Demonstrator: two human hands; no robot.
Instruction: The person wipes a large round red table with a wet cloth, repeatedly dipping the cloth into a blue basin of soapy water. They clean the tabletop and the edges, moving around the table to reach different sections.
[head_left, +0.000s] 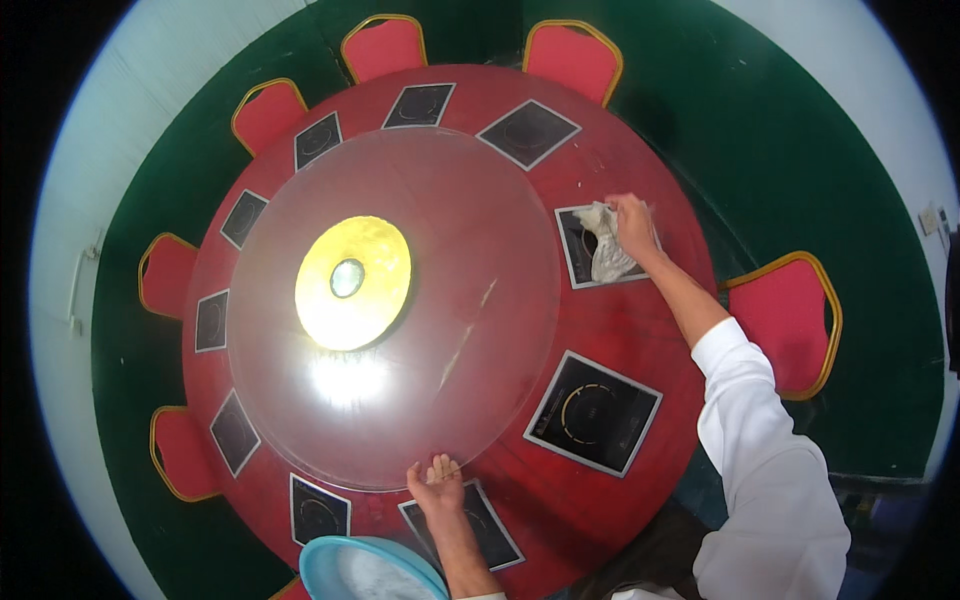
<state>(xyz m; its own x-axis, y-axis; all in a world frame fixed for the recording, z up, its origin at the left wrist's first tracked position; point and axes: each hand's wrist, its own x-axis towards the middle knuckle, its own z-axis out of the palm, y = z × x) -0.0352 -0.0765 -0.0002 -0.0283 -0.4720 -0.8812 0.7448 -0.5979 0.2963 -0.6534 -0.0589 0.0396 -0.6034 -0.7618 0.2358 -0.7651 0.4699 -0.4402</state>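
My right hand (634, 229) grips a pale, crumpled cloth (611, 255) that lies on a black induction cooktop (583, 266) set in the right side of a round red table (555, 330). At the rim of the big glass turntable (465, 225), near the table's front, my left hand (437, 484) is palm up with its fingers at the glass edge. Below that hand and forearm another cooktop (491, 525) is partly covered. A light blue plastic basin (375, 551) with whitish, foamy-looking contents stands to the left of my left forearm.
A round yellow centrepiece (315, 292) stands on the turntable. More cooktops, such as the near right one (592, 412), ring the table. Red chairs with gold frames surround it, one close by my right arm (787, 330). Dark green floor lies beyond, with pale walls around.
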